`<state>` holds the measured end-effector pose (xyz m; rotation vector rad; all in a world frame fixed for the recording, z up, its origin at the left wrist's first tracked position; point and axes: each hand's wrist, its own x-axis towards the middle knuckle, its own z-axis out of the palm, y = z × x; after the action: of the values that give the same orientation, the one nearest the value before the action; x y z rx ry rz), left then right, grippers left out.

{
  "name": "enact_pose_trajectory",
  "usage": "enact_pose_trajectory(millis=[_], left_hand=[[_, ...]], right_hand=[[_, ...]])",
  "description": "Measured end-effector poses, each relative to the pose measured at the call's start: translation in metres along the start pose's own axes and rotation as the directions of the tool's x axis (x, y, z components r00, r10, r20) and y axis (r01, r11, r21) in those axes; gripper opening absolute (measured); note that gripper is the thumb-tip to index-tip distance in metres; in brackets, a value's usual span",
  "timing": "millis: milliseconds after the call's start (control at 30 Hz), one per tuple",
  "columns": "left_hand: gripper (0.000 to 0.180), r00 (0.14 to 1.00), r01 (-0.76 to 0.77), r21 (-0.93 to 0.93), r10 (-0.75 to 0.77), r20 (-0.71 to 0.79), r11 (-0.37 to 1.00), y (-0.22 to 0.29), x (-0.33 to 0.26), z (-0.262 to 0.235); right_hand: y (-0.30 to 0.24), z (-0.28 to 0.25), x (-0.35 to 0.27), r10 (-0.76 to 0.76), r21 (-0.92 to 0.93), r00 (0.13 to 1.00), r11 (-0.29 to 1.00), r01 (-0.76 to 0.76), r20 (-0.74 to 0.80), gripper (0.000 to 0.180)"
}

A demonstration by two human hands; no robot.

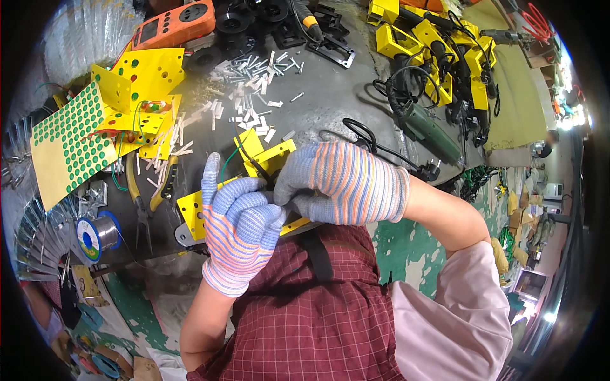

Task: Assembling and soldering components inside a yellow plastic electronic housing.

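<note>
Both hands wear striped knit gloves and meet at the table's near edge, over a yellow metal bracket (pixel 255 151). My left hand (pixel 241 222) has its index finger raised and its other fingers curled against the thumb. From the right, my right hand (pixel 346 181) pinches with thumb and fingers close to the left fingertips. Whatever sits between the fingertips is hidden by the gloves. A black cable and a green wire (pixel 230 156) run by the bracket. Another yellow perforated plate (pixel 190 214) shows beside my left hand, with a grey metal tab at its lower end.
Pliers (pixel 141 206) and a solder spool (pixel 98 236) lie left, beside a sheet of green round stickers (pixel 73 140) and yellow brackets (pixel 143 82). Screws (pixel 257 73) and white sleeves are scattered beyond. An orange multimeter (pixel 175 26) stands at the back; a green corded tool (pixel 432 133) lies right.
</note>
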<state>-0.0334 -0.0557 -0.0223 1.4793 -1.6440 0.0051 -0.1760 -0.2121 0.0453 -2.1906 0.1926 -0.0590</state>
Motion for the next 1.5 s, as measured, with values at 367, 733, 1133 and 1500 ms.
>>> enact_pose_trajectory(millis=[367,733,1133,1500], left_hand=[[0.017,0.996,0.067,-0.024,-0.068,-0.056,0.997,0.009,0.000,0.000],[0.019,0.992,0.104,0.332,-0.075,-0.099,0.938,0.017,-0.016,0.000],[0.024,0.993,0.068,0.321,-0.033,-0.112,0.945,0.015,-0.019,0.001],[0.021,0.996,0.061,0.332,-0.038,-0.075,0.941,0.023,-0.015,-0.004]], right_hand=[[-0.005,0.006,-0.017,-0.130,-0.320,0.974,0.945,0.065,-0.186,0.018],[-0.001,0.041,-0.034,-0.202,-0.366,0.881,0.930,0.035,-0.428,0.025],[0.002,-0.019,-0.028,0.118,-0.038,0.868,0.987,-0.155,-0.483,0.020],[0.007,0.008,0.062,0.256,0.067,0.931,0.967,-0.247,-0.258,0.031]])
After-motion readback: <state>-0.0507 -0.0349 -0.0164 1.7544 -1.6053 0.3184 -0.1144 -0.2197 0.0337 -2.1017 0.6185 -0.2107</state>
